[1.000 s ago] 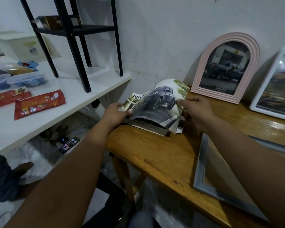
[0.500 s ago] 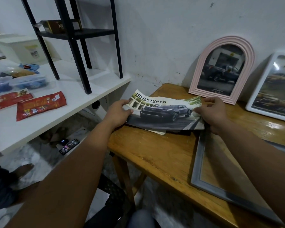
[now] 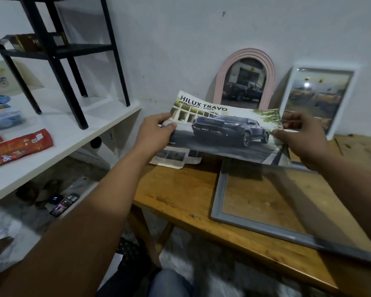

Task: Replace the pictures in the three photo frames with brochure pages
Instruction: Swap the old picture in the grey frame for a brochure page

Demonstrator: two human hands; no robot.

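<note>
left hand: I see it pinching the left edge of the page, thumb on top.
right hand: pinching the right edge, fingers curled behind the sheet.
page: truck brochure sheet, held flat-ish above the table, just over the far end of the grey frame. Other brochure sheets lie under it on the table.
grey frame: lying flat, looks empty, wood grain shows through. My read: this is the one left to fill.
pink frame: arched, leaning on the wall, truck picture inside.
white frame: leaning on the wall beside the pink one, picture inside; glare, can't tell which image.
step: I'd say sizing the page to the grey frame.
how: keep both edges taut, square one corner to the frame first, then lower. Page looks wider than the opening, so expect a trim or fold.
count: 3 frames, 1 page in hand, 2 hands busy.
</note>
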